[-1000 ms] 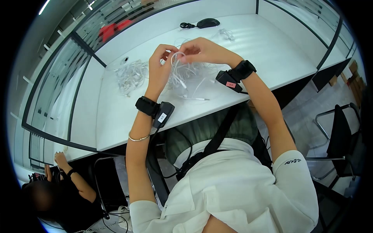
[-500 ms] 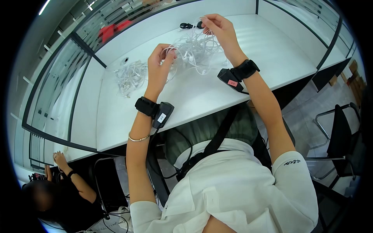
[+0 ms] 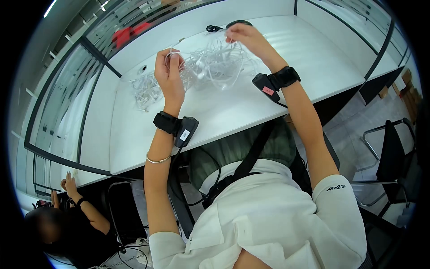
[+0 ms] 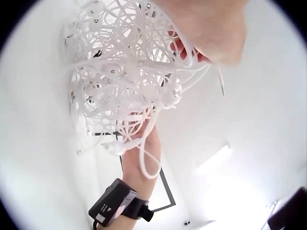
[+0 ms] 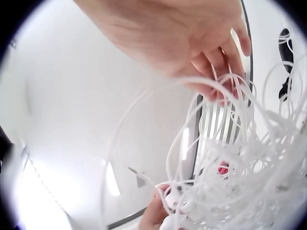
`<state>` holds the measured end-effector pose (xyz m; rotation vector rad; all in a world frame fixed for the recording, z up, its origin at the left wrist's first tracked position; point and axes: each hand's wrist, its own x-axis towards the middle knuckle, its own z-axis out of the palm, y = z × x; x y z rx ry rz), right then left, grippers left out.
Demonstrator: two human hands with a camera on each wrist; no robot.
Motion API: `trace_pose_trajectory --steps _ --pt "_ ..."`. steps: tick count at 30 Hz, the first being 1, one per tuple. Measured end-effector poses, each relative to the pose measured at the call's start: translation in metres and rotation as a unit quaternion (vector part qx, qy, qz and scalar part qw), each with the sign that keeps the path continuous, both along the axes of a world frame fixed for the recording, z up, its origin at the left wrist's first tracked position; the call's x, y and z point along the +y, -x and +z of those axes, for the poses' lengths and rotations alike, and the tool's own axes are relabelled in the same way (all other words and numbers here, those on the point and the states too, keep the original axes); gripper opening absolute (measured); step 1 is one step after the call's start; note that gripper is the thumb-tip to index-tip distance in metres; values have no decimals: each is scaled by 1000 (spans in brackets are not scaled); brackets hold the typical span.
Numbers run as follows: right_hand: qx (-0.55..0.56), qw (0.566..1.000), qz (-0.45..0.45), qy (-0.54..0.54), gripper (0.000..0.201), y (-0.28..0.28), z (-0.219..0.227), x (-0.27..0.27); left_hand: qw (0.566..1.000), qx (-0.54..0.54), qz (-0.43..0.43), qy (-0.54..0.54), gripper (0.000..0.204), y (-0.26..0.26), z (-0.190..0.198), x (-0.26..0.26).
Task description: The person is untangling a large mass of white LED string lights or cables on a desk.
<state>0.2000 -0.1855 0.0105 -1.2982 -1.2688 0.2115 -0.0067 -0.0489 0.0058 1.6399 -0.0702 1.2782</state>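
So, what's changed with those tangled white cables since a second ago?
The left hand moved left, the right hand rightward and farther away, spreading the tangled white cables between them. The left hand still grips some; the leftmost white cable heap stayed put.

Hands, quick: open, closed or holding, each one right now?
Left hand: closed, holding white cables.
Right hand: fingers bent among the cables; whether they grip any cannot be told.

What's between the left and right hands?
A tangle of white earphone cables lies between the left hand and the right hand. The head view shows it. The black mouse is beyond the right hand, not between them.
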Motion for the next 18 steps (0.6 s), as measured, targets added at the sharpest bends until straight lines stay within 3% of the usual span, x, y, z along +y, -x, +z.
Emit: trace_pose_trajectory --steps 2,4,7,11,14,18 --pt "-70 993 -60 71 23 8 -8 0 1000 22 8 2 9 1 1 -1" --pt "-59 994 -78 54 23 22 -2 -1 1000 29 8 6 9 1 2 -3" --pt "-98 990 -71 -65 29 34 9 -5 997 66 27 -8 13 2 1 1" --pt "-82 983 30 -158 23 42 19 -6 997 75 7 -18 14 -1 -2 1" --pt "-138 981 129 -50 18 54 24 -9 997 72 1 -15 14 -2 0 -4" --pt "-163 970 145 109 20 51 13 -7 995 95 21 -6 15 0 -3 3"
